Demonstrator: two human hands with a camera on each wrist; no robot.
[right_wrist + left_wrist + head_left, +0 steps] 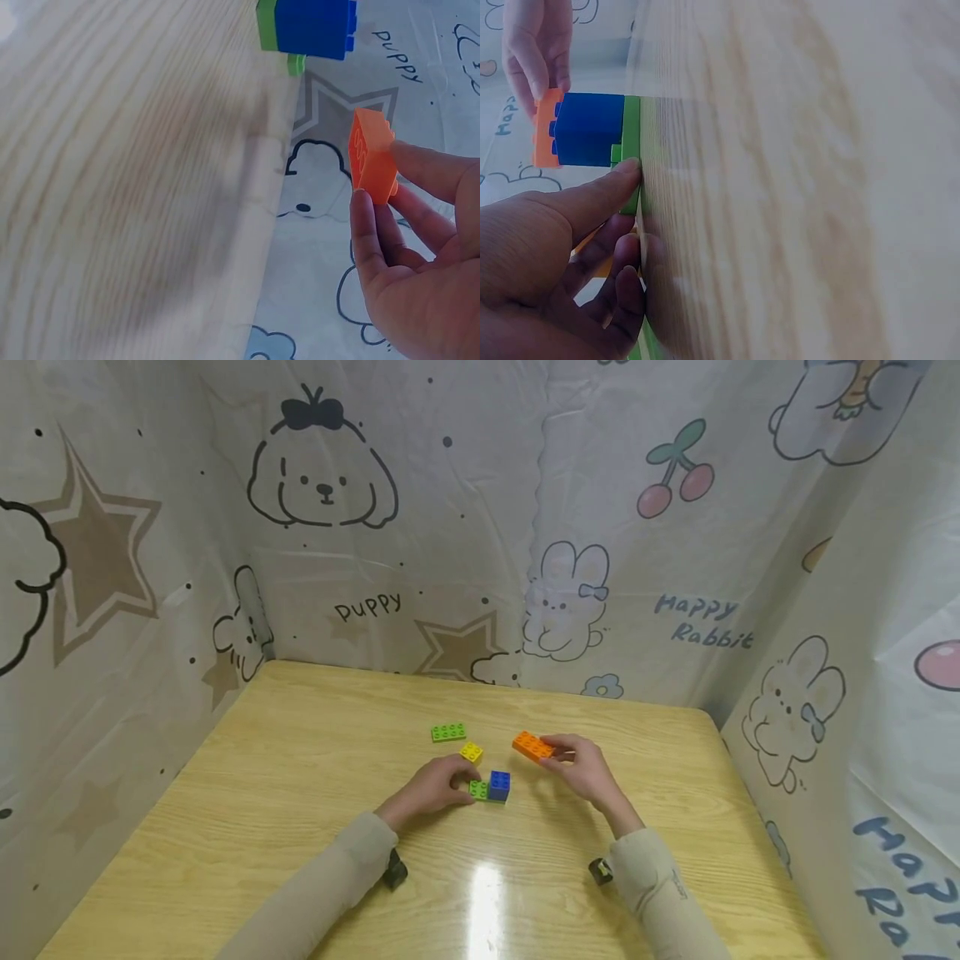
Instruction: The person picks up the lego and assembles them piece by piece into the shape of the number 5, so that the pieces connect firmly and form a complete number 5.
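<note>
A light green plate brick [478, 790] lies flat on the table with a blue block [499, 786] stacked on its right part. My left hand [438, 787] pinches the left end of that green brick between thumb and fingers, seen closely in the left wrist view. To the right, my right hand [581, 767] holds an orange brick [532, 746] by its right end, studs up. In the right wrist view the orange brick [373, 156] hangs above the table, apart from the blue block [313, 27].
Behind the left hand sits a small yellow brick [471, 752]. Farther back lies another green brick [448, 732]. The wooden table [337, 710] is enclosed at the back and sides by a printed curtain [465, 543].
</note>
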